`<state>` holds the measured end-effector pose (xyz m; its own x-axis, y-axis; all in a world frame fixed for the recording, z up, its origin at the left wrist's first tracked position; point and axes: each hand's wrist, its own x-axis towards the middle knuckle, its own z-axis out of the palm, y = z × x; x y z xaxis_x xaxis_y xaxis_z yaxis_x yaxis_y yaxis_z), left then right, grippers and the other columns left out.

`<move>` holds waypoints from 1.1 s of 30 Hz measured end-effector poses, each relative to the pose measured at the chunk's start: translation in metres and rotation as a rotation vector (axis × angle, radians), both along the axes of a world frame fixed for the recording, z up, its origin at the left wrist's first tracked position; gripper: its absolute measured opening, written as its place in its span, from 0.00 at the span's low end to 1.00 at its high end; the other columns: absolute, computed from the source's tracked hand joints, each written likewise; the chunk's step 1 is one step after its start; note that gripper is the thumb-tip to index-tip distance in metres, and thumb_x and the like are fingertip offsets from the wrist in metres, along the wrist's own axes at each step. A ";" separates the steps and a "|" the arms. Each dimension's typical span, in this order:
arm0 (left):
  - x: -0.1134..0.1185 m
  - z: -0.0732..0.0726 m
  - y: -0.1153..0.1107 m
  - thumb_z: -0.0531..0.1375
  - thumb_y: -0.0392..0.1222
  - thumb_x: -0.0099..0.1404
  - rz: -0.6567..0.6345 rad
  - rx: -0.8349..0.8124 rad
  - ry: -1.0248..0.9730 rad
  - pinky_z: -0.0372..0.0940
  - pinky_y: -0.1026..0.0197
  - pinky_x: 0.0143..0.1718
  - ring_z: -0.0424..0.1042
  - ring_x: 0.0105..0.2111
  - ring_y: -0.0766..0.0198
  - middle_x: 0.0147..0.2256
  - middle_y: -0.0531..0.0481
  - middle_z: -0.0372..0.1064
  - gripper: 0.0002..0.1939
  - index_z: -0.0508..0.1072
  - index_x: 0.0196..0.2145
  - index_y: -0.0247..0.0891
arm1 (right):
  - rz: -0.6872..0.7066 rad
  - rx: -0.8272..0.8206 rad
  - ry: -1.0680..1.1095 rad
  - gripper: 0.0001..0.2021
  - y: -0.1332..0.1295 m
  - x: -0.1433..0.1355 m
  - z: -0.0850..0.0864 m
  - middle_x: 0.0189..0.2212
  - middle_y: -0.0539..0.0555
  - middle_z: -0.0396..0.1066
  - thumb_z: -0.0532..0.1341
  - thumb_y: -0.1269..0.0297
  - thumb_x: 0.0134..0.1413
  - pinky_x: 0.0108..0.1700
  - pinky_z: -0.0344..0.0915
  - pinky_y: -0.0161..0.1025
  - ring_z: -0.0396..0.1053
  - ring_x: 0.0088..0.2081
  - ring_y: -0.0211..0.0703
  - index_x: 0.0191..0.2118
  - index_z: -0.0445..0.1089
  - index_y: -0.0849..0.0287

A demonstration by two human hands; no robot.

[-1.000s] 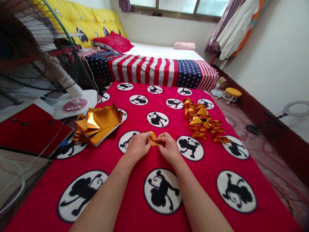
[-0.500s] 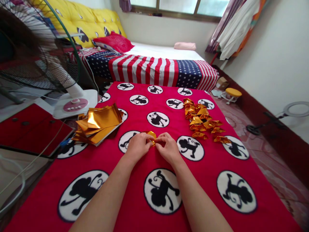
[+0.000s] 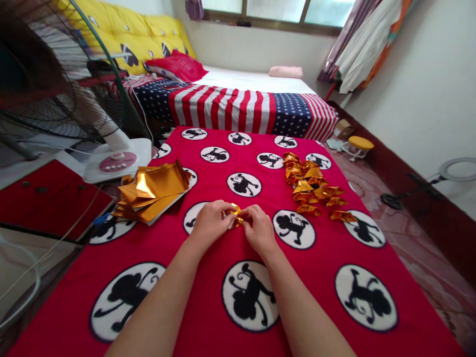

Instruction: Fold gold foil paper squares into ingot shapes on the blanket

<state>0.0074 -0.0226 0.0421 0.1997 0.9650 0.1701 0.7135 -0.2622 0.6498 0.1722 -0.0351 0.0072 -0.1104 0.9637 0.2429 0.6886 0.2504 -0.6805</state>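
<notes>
Over red cloth (image 3: 208,258), fingers partly hide the gold foil (image 3: 237,216).

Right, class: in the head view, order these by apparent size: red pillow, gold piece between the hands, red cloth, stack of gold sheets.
1. Red cloth
2. Stack of gold sheets
3. Red pillow
4. Gold piece

Pale walls (image 3: 420,74) enclose the room, the right one with a dark red band (image 3: 401,193) along its foot, above a pinkish, marbled tile floor (image 3: 405,238). Daylight comes through the frosted panes of a window (image 3: 275,11) in the far wall, with a purple curtain (image 3: 336,42) at its right side. Beneath it lies a bed (image 3: 245,79), its front draped in stars and stripes. A yellow-topped stool (image 3: 360,143) stands on the floor near a cardboard box (image 3: 342,129).
</notes>
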 end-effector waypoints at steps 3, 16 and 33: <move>-0.010 0.006 0.004 0.59 0.41 0.61 0.093 0.102 -0.147 0.64 0.65 0.34 0.71 0.30 0.66 0.33 0.49 0.76 0.09 0.79 0.35 0.38 | 0.052 -0.024 0.044 0.16 0.006 0.007 -0.001 0.35 0.50 0.72 0.56 0.81 0.48 0.41 0.65 0.36 0.70 0.36 0.40 0.36 0.73 0.55; -0.061 0.004 0.008 0.66 0.44 0.51 -0.264 -0.343 -0.155 0.66 0.62 0.37 0.71 0.36 0.61 0.43 0.47 0.77 0.20 0.79 0.44 0.40 | 0.058 0.006 0.014 0.16 0.006 0.012 -0.001 0.37 0.51 0.73 0.56 0.80 0.52 0.42 0.66 0.36 0.71 0.39 0.41 0.37 0.76 0.53; -0.028 -0.018 0.000 0.62 0.36 0.55 -0.062 -0.106 0.082 0.60 0.64 0.31 0.69 0.31 0.64 0.31 0.51 0.73 0.05 0.79 0.29 0.40 | -0.025 0.071 -0.083 0.06 -0.001 0.004 -0.002 0.33 0.52 0.69 0.62 0.70 0.55 0.39 0.60 0.37 0.67 0.37 0.41 0.36 0.77 0.53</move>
<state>-0.0204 -0.0227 0.0239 0.2681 0.9622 0.0486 0.7503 -0.2402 0.6160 0.1761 -0.0365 0.0056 -0.1094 0.9470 0.3020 0.7487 0.2784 -0.6017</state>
